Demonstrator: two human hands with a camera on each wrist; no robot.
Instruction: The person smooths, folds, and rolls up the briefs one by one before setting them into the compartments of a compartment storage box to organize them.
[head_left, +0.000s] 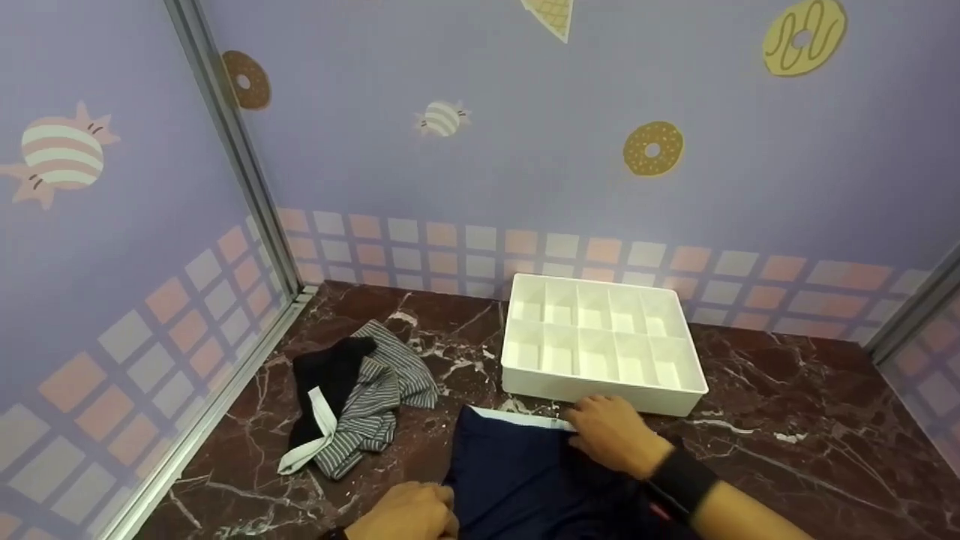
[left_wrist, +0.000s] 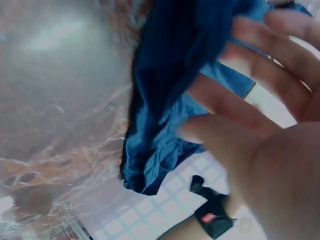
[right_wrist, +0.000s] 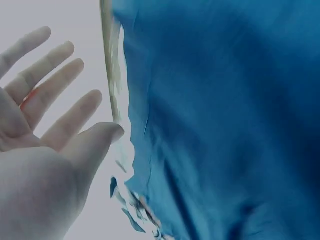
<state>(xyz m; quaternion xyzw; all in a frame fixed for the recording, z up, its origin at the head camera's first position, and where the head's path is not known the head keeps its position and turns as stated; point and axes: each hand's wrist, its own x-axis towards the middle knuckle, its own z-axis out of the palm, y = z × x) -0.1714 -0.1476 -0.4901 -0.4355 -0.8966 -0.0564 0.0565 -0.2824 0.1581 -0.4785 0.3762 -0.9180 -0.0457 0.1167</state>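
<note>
Navy shorts [head_left: 517, 472] with a white waistband lie on the dark red marble tabletop [head_left: 787, 442] right in front of me, between my two hands. I can read no brand, label or writing on them in any view. The waistband edge faces away from me, toward the organizer, so the garment's long axis runs from me toward the far wall, while the band itself lies roughly left to right with a slight tilt.

My left hand [head_left: 409, 514] sits at the near left edge of the fabric, at the bottom of the head view. Its wrist view shows the fingers [left_wrist: 260, 45] spread and fairly straight beside the bunched blue cloth, gripping nothing that I can see. My right hand [head_left: 611, 435] rests palm down at the waistband's right end, a black wrist strap [head_left: 679, 480] behind it. Its wrist view shows the fingers [right_wrist: 50, 80] extended and loose next to the cloth, not curled around it.

Left of the shorts, a little farther off and apart from them, is a heap of garments [head_left: 352, 397]: one grey striped, one black with a white band.

Just beyond the waistband stands a white plastic divider tray [head_left: 600, 390] with two rows of five compartments, its long side parallel to the band. Behind it rises the lilac wall printed with doughnuts and sweets.
</note>
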